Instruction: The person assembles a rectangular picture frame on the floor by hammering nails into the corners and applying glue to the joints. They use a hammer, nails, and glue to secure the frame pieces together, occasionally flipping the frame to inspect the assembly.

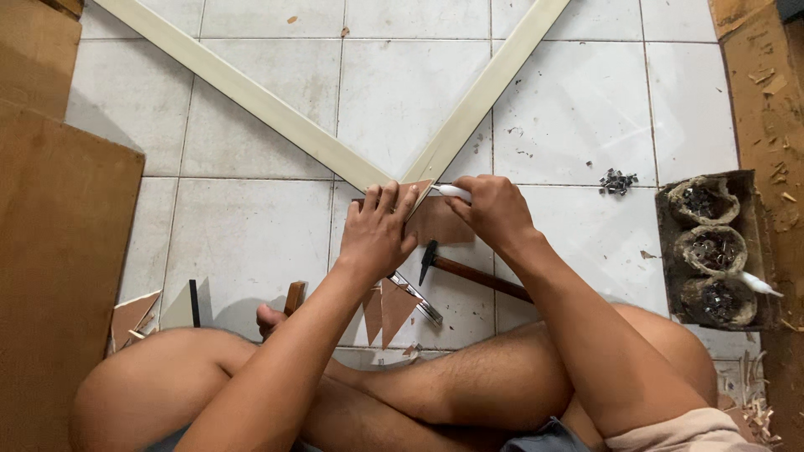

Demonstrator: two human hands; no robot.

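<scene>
Two pale wooden frame strips (251, 96) meet in a corner on the white tiled floor. A brown triangular board piece (437, 219) lies over that corner. My left hand (378, 233) presses flat on the corner and the board piece. My right hand (494, 209) is closed around a white-handled tool (452, 192) held at the board's upper edge. I sit cross-legged behind the corner.
A hammer (469, 272) lies under my right forearm, beside brown triangular offcuts (389, 308) and a metal tool. A cardboard tray (712, 251) with three cups of small metal fasteners stands at the right. Loose fasteners (618, 181) lie near it. Brown boards (59, 234) line the left.
</scene>
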